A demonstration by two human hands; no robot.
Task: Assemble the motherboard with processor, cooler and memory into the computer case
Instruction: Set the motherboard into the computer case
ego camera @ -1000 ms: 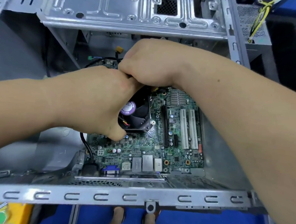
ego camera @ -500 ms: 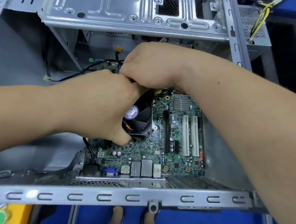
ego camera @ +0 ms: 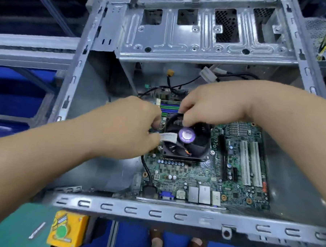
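Nearest the camera, a yellow box with a green round button [ego camera: 66,229] is sitting beside a small silver tool [ego camera: 37,230] on the teal mat. Just beyond, the open grey metal computer case [ego camera: 153,210] is lying with its front rail crossing the view. Inside it, the green motherboard [ego camera: 202,182] is lying flat on the case floor, its port block sitting against the near rail. On the board, the black square cooler fan with a purple hub sticker [ego camera: 187,141] is sitting left of the two white expansion slots [ego camera: 249,162]. The left hand [ego camera: 128,127] is curling its fingers at the fan's left edge, pinching a white tag [ego camera: 168,137] (what else it grips is hidden). The right hand [ego camera: 212,105] is resting bent fingertips on the fan's far rim; whether it is gripping anything, I cannot tell. Farther back, the silver drive cage [ego camera: 206,37] is spanning the case.
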